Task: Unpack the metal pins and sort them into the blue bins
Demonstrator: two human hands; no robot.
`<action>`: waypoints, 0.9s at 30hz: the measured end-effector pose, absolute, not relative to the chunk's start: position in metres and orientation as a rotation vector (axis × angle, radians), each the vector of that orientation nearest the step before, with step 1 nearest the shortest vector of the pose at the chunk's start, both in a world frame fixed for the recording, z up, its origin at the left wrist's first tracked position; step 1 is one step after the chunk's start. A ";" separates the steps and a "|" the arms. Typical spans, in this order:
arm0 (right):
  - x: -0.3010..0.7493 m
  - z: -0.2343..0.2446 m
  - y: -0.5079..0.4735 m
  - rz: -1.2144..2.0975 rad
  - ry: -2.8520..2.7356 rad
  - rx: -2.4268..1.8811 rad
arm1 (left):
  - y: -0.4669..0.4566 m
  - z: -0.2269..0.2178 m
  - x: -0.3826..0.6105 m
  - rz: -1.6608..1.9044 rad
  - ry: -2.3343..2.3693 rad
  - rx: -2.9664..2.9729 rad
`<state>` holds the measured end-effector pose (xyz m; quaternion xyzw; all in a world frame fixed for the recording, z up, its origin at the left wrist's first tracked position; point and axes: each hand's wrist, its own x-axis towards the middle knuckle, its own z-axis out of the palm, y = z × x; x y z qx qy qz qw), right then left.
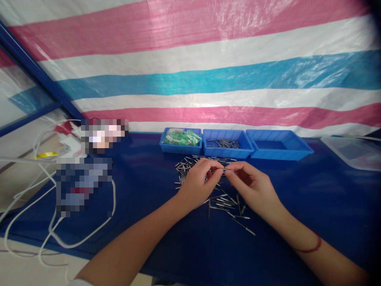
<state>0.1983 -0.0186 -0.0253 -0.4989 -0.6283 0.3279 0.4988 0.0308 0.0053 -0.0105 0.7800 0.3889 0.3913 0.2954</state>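
Both hands working at the desk (143, 171), just in front of the bin row. Left hand (198, 182) is pinching a thin metal pin (225, 169) between thumb and index finger; right hand (258, 184) is pinching the other end the same way, so each grip is closing on that one part. Pin is sitting in the short gap between the two sets of fingertips, above the desk. Might be a rivet, but it's too small and half covered to be sure.

Containers, left to right:
- left bin (181, 149), blue: holding green packets (182, 138) in shiny clear wrap, heaped about rim height.
- middle bin (228, 152), blue: holding a loose batch of metal pins (228, 143), lying mostly toward its middle and right.
- right bin (281, 153), blue: standing next in line, wall close to the middle one.
- clear plastic tray (342, 159): resting farther right, cut by the frame edge.

Loose stock: a pile of pins (185, 165) is spreading behind and beside the left hand; a smaller scatter (223, 201) is lying nearer the wearer, between the forearms. White cable (81, 243) is looping at far left.
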 end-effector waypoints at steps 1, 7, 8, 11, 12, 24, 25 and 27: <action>0.199 -0.026 -0.019 0.780 -1.522 -1.208 | 0.006 -0.011 0.031 1.026 1.032 2.086; 0.200 -0.025 -0.023 0.666 -1.587 -1.215 | 0.007 -0.013 0.031 0.944 0.928 2.171; 0.201 -0.024 -0.023 0.634 -1.603 -1.217 | 0.006 -0.012 0.031 0.935 0.904 2.186; 0.202 -0.022 -0.023 0.528 -1.657 -1.239 | 0.005 -0.011 0.031 0.908 0.866 2.237; 0.203 -0.021 -0.023 0.494 -1.678 -1.252 | 0.004 -0.010 0.031 0.902 0.865 2.258; 0.212 -0.004 0.004 0.250 -1.775 -1.292 | 0.012 -0.010 0.025 1.216 1.195 2.279; 0.213 -0.001 0.012 0.207 -1.735 -1.310 | 0.016 -0.010 0.022 1.256 1.235 2.259; 0.215 0.003 0.030 0.101 -1.704 -1.355 | 0.023 -0.010 0.018 1.303 1.284 2.232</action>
